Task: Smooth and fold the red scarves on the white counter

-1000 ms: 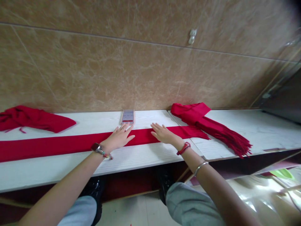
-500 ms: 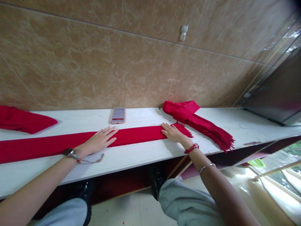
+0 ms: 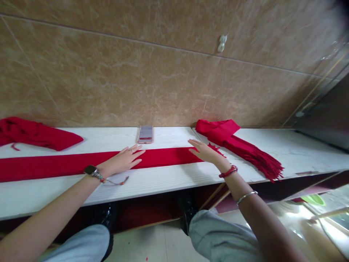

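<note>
It looked like a room in a home, though a small shop was also possible — the wall (image 3: 122, 80) was faced with brown, marble-patterned panels and carried a small white ornament (image 3: 222, 43). A long white wood-grain worktop (image 3: 163, 179) ran along it, with a phone (image 3: 145, 134) lying near the back. Pale tiles (image 3: 147, 242) covered the floor, and a bright green vessel (image 3: 313, 199) sat low at the right — an everyday, lived-in touch

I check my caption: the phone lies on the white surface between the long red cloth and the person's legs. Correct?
Not the legs: in the head view, the phone lies on the white surface between the long red cloth and the wall.
</note>
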`<state>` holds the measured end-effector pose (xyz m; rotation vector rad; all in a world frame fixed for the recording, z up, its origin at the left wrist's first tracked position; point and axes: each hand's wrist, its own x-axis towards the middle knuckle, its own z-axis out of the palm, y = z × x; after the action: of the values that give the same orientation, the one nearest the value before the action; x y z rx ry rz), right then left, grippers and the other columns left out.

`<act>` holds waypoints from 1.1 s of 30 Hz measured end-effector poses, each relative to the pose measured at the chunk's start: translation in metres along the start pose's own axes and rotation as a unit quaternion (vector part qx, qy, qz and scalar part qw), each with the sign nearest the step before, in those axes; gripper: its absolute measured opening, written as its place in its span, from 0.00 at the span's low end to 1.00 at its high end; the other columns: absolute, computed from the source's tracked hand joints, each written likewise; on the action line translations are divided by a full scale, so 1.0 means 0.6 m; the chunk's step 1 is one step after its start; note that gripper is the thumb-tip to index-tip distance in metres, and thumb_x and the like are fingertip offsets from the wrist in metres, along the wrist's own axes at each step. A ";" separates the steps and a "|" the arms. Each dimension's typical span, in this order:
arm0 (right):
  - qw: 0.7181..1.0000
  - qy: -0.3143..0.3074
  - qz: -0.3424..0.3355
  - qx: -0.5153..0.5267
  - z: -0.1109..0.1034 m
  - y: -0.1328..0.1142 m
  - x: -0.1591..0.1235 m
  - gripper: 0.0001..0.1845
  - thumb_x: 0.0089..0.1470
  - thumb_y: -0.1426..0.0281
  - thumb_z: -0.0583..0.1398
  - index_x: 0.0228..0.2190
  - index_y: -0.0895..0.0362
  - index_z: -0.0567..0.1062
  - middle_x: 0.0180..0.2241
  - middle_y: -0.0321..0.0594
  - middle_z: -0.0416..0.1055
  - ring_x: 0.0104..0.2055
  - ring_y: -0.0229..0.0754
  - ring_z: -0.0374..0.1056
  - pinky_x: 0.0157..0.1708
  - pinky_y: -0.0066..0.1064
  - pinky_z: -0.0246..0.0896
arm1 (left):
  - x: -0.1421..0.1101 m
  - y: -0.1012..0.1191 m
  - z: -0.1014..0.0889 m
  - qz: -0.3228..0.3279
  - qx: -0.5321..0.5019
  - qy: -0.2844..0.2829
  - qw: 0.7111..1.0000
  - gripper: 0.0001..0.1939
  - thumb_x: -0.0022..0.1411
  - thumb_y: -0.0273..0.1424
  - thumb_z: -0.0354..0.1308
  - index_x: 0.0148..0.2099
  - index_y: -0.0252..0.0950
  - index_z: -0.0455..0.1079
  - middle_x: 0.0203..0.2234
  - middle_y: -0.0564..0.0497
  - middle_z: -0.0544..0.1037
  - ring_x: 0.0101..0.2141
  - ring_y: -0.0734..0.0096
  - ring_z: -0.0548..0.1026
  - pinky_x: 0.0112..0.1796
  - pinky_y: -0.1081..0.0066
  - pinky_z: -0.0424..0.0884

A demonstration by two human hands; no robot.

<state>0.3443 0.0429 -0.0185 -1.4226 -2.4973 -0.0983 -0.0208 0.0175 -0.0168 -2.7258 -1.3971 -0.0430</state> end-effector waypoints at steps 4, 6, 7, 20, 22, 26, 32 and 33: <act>0.987 -0.019 -0.153 0.055 -0.003 -0.086 0.014 0.19 0.56 0.69 0.52 0.49 0.61 0.69 0.49 0.47 0.68 0.51 0.43 0.63 0.52 0.34 0.57 | 0.002 0.028 -0.026 0.075 0.008 0.056 0.996 0.19 0.64 0.38 0.46 0.55 0.38 0.64 0.52 0.44 0.67 0.48 0.64 0.67 0.50 0.66 0.60; 0.983 -0.018 -0.180 0.036 0.001 -0.111 0.010 0.16 0.56 0.71 0.53 0.45 0.58 0.72 0.47 0.45 0.70 0.49 0.42 0.65 0.48 0.33 0.61 | 0.002 0.036 -0.031 0.093 0.008 0.057 0.994 0.16 0.64 0.37 0.48 0.50 0.37 0.67 0.45 0.45 0.71 0.42 0.67 0.71 0.45 0.69 0.64; 0.983 -0.014 -0.184 0.022 0.004 -0.117 0.008 0.15 0.56 0.72 0.53 0.44 0.58 0.73 0.45 0.45 0.71 0.48 0.43 0.66 0.47 0.33 0.62 | 0.002 0.038 -0.032 0.102 0.008 0.055 0.993 0.14 0.64 0.35 0.48 0.48 0.37 0.68 0.43 0.46 0.72 0.41 0.68 0.71 0.43 0.70 0.65; 0.968 -0.006 -0.227 -0.102 0.000 -0.131 -0.003 0.15 0.56 0.78 0.52 0.44 0.63 0.71 0.39 0.49 0.73 0.41 0.43 0.69 0.38 0.31 0.64 | 0.005 0.064 -0.044 0.123 0.065 0.041 0.989 0.11 0.63 0.27 0.48 0.45 0.38 0.69 0.39 0.50 0.74 0.36 0.72 0.73 0.34 0.75 0.66; 0.966 -0.007 -0.227 -0.120 0.001 -0.130 -0.004 0.16 0.56 0.79 0.51 0.45 0.64 0.70 0.40 0.49 0.73 0.40 0.44 0.69 0.37 0.31 0.63 | 0.004 0.068 -0.047 0.116 0.078 0.034 0.990 0.12 0.62 0.24 0.48 0.44 0.37 0.69 0.37 0.50 0.75 0.35 0.72 0.73 0.32 0.76 0.65; 0.968 0.003 -0.212 -0.130 0.006 -0.128 -0.004 0.16 0.55 0.80 0.51 0.45 0.64 0.70 0.38 0.49 0.73 0.39 0.43 0.68 0.35 0.30 0.62 | 0.004 0.073 -0.049 0.104 0.100 0.026 0.989 0.13 0.60 0.21 0.49 0.44 0.36 0.69 0.36 0.49 0.75 0.34 0.70 0.73 0.30 0.75 0.65; 0.974 0.034 -0.187 -0.120 0.016 -0.124 -0.001 0.11 0.56 0.79 0.52 0.34 0.60 0.74 0.30 0.42 0.72 0.33 0.39 0.66 0.31 0.27 0.56 | 0.004 0.078 -0.046 0.105 0.111 0.035 0.988 0.10 0.61 0.22 0.49 0.42 0.35 0.68 0.33 0.49 0.74 0.34 0.69 0.73 0.30 0.74 0.65; 0.975 0.045 -0.184 -0.120 0.019 -0.124 -0.001 0.11 0.56 0.78 0.52 0.31 0.60 0.74 0.28 0.41 0.71 0.32 0.39 0.65 0.30 0.27 0.55 | 0.003 0.078 -0.045 0.108 0.113 0.040 0.987 0.10 0.60 0.21 0.49 0.42 0.35 0.68 0.33 0.49 0.74 0.34 0.69 0.73 0.31 0.73 0.66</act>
<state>0.2790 0.0061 -0.0242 -0.9853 -2.7118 -0.5397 0.0187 -0.0104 0.0077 -2.6347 -1.0120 0.0170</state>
